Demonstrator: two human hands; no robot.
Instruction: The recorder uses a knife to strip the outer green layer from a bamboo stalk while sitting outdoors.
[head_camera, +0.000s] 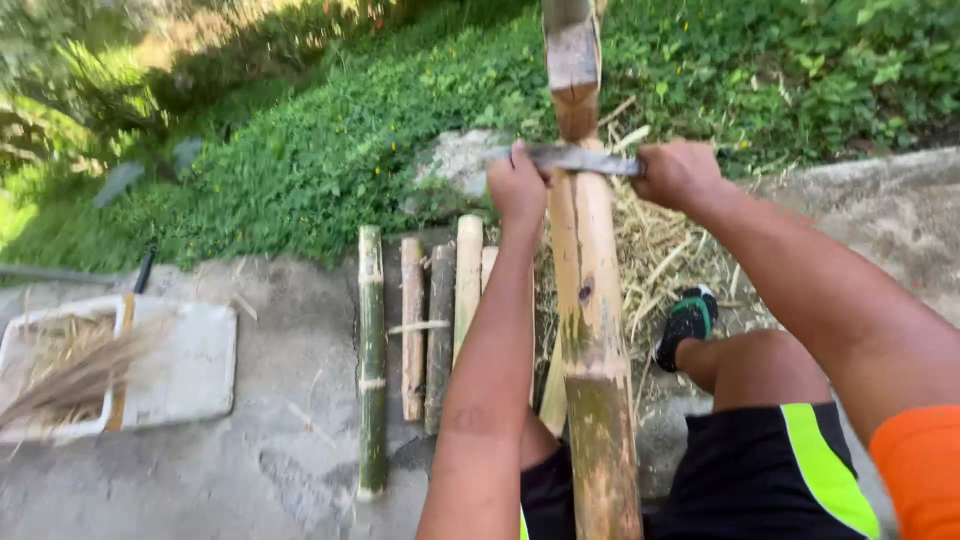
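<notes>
Left hand (517, 190): closed around one end of a flat grey blade (580, 158), knuckles up.
Right hand (677, 173): closed on the blade's other end, at 3 o'clock from the left hand.
Blade: lies crosswise on the bamboo pole (590, 300), touching it.
Pole position: runs from between the knees up toward 12 o'clock.
Pole handling: looks stiff, hard and fairly heavy, its rind probably smooth; best held low, near the knees.
Pole look: pale tan where stripped, green and mottled lower down, one dark knot.
Around: split bamboo pieces (425, 320) at 9 o'clock on concrete; shavings (665, 250) at 3 o'clock; white tray (190, 360) far left.
</notes>
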